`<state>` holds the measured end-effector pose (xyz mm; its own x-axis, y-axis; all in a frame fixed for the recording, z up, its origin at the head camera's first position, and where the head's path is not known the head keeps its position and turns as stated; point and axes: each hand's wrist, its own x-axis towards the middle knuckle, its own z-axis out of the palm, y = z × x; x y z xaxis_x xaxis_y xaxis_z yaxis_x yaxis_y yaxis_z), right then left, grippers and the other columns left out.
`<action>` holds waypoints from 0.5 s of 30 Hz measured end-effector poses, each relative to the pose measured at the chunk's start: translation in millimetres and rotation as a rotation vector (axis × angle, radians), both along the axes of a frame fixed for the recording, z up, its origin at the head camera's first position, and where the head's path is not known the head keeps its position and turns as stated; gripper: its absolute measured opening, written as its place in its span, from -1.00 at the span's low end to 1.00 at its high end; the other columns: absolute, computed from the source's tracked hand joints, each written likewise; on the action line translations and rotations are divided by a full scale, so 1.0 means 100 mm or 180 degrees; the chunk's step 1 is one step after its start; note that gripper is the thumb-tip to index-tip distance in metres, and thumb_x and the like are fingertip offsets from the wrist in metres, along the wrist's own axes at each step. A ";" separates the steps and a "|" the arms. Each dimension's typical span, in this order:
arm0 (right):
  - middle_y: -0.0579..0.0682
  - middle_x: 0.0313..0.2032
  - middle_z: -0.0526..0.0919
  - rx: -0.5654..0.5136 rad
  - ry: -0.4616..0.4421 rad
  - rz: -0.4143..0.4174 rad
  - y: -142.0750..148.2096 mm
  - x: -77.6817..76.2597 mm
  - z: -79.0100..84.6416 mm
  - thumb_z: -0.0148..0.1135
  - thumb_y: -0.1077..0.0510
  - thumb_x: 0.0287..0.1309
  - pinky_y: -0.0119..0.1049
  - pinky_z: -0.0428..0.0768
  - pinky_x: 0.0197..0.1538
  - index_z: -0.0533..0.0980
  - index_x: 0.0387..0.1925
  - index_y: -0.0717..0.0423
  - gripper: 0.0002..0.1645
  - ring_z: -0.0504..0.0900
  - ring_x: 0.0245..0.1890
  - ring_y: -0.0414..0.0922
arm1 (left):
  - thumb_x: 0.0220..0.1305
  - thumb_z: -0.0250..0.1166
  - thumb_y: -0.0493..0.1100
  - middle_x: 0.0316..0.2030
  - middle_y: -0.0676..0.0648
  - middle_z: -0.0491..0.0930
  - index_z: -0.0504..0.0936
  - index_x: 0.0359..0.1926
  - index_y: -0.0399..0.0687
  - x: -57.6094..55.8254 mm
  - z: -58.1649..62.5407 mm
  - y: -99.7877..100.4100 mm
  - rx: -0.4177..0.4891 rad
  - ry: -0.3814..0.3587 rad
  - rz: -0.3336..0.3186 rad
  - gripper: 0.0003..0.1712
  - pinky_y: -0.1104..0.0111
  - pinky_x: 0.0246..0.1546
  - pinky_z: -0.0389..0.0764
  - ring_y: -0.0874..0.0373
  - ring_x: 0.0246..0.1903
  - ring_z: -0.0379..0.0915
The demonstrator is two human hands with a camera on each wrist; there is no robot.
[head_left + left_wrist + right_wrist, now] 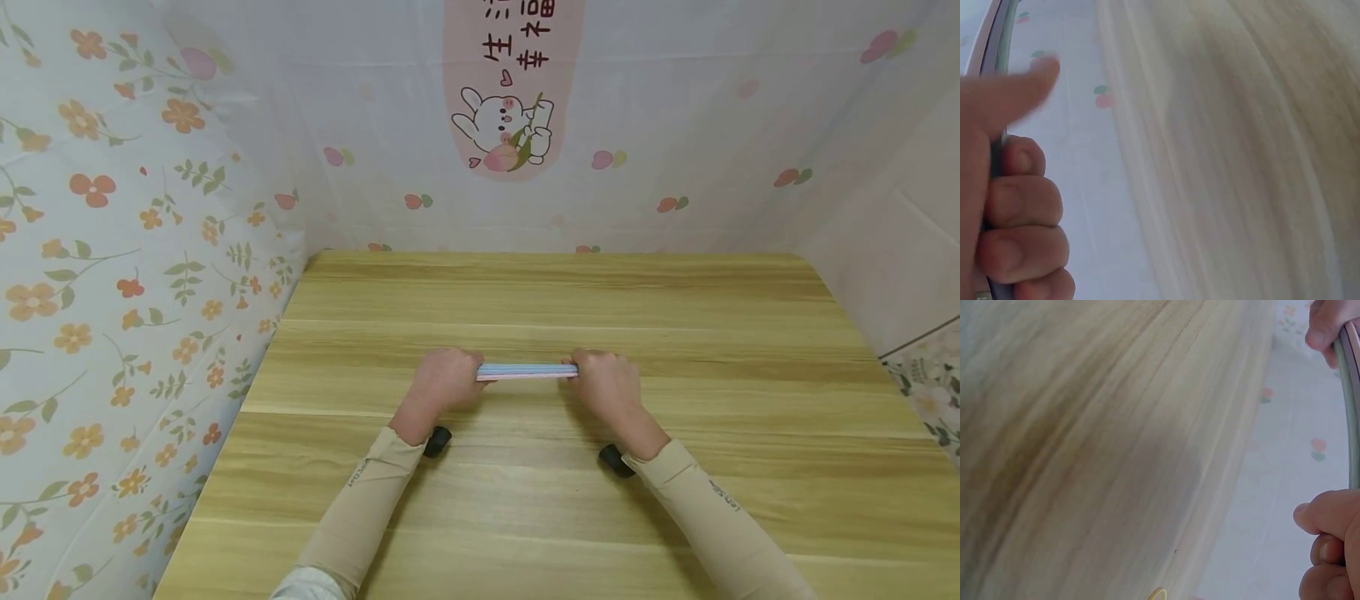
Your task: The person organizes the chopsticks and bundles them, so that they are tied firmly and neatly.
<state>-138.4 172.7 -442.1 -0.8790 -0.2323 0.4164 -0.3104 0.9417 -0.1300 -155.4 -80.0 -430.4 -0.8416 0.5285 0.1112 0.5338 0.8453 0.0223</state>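
Observation:
A thin stack of pastel layers [528,372], blue, purple and pink, spans between both hands over the middle of the table, seen edge-on. My left hand [450,379] grips its left end; in the left wrist view the fingers [1025,200] curl round the edge and the thumb lies across the layers. At the opposite end, my right hand [609,386] holds the stack with curled fingers. The right wrist view shows the layers [1347,412] bowed slightly, with a hand at each end. What kind of thing the layers are, I cannot tell.
Below the hands spreads a wood-grain table [525,517]. A white printed curtain [360,100] stands behind it, and a flowered one [97,275] along the left. Black wrist devices [616,460] hang under both forearms. A small yellow loop [1158,593] shows at the right wrist view's bottom edge.

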 end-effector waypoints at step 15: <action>-0.11 -0.79 0.29 -0.0086 0.0221 0.0059 0.02 0.00 -0.03 0.42 0.16 -0.04 -0.32 0.12 -0.78 0.54 -0.63 0.09 -0.78 0.09 -0.77 -0.20 | 0.18 0.31 -0.12 -0.76 0.09 0.27 0.42 -0.61 0.01 0.00 -0.04 -0.01 -0.0028 0.0188 -0.0093 -0.70 0.41 -0.74 0.22 0.26 -0.73 0.06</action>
